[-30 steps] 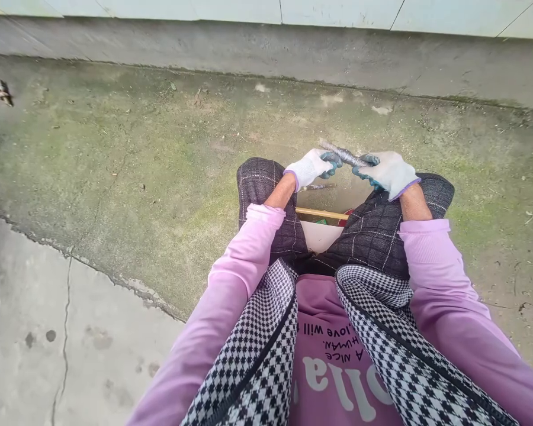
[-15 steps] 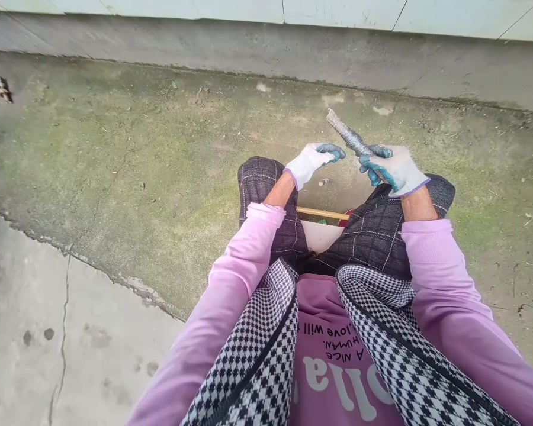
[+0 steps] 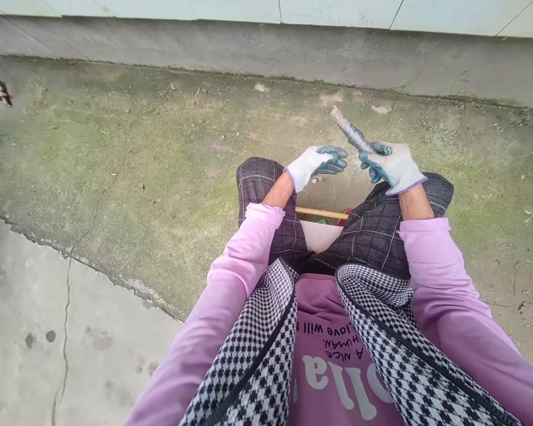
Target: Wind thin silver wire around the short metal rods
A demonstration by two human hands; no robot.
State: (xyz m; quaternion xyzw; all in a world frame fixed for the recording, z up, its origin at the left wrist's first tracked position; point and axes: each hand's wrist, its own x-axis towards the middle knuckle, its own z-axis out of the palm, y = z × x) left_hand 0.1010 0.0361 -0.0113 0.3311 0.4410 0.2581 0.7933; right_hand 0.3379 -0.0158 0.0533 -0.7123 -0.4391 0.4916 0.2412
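A pale stick wound with thin silvery wire or thread (image 3: 354, 135) slants up and to the left from my right hand (image 3: 393, 165). My right fingers, in a white glove with a blue-green coated palm, are wrapped round its lower end. Just left of it is my left hand (image 3: 322, 163) in a matching glove, its fingers bent together. A thin strand (image 3: 346, 142) shows faintly between my left fingertips and the wound stick. Both hands are above the ground between my knees, and a small gap separates them.
Between my legs are a white surface (image 3: 322, 235), a yellowish bar (image 3: 320, 212) and part of a red object (image 3: 345, 218). A small pale piece (image 3: 316, 179) lies on the ground below my left hand. A low concrete wall base (image 3: 249, 56) runs across the far side.
My left fingers have closed together more, near the stick. The stick has tilted slightly more upright, its tip shifting right. My right hand keeps its grip.
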